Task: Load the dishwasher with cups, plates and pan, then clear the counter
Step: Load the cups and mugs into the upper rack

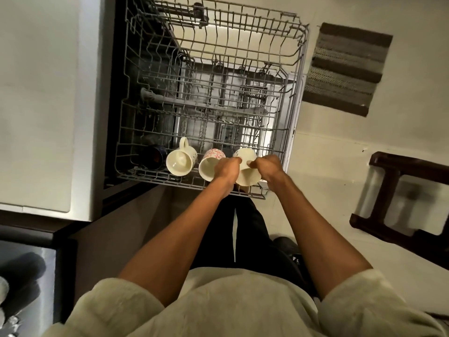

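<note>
The dishwasher's upper wire rack (243,69) is pulled out in front of me. Along its near edge lie a dark cup (153,155), a cream mug with a handle (180,160) and a cream mug with red print (211,164), all tipped on their sides. At the rack's near right corner I hold a plain cream cup (246,166) between both hands. My left hand (227,170) grips its left side, and my right hand (268,167) pinches its right side. The cup's mouth points toward me.
A pale countertop (41,105) runs along the left, with a steel sink (26,288) at the lower left. On the floor to the right lie a striped brown mat (345,69) and a dark wooden stool (403,198). The lower rack shows through the upper one.
</note>
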{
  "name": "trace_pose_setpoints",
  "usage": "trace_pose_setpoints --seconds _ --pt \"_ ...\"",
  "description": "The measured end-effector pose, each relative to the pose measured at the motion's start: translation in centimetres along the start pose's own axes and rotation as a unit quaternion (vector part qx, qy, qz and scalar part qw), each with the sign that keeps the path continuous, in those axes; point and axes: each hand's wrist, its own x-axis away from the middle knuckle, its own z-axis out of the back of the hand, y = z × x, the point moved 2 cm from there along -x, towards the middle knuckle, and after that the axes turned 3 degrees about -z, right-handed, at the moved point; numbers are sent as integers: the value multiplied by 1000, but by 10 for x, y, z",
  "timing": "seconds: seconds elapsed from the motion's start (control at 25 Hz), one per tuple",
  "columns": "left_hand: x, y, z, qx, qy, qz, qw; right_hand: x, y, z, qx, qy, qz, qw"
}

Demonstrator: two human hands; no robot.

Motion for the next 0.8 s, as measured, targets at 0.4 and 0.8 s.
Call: trace_pose_setpoints --seconds 0.4,0.8 --pt "12 -4 -2 43 -18 -40 998 17 -6 13 5 -47 66 997" --pt "9 -22 -14 99 -36 2 994 15 -7 -1 219 -2 230 948"
